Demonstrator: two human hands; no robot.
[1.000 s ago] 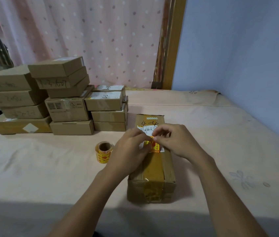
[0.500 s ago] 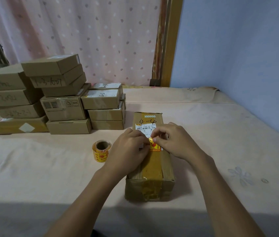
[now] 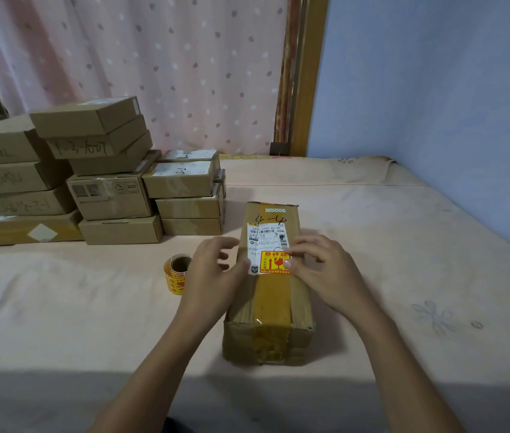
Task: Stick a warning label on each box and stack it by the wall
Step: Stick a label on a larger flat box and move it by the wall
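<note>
Pink bedsheet (image 3: 91,323): box (image 3: 274,304) marked "4-4", yellow warning label (image 3: 274,262) atop

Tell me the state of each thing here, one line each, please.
Box: closed, taped, lying flat.
Warning label: stuck flat on the box top.
Label roll: standing on edge, left of the box, untouched.
Stacked boxes: closed, piled at the left.
Left hand: fingers relaxed, thumb at the box's left edge.
Right hand: thumb pressing the warning label.
Curtain: drawn shut.

Left hand (image 3: 214,278), right hand (image 3: 325,273), bare forearms (image 3: 160,364)
</note>
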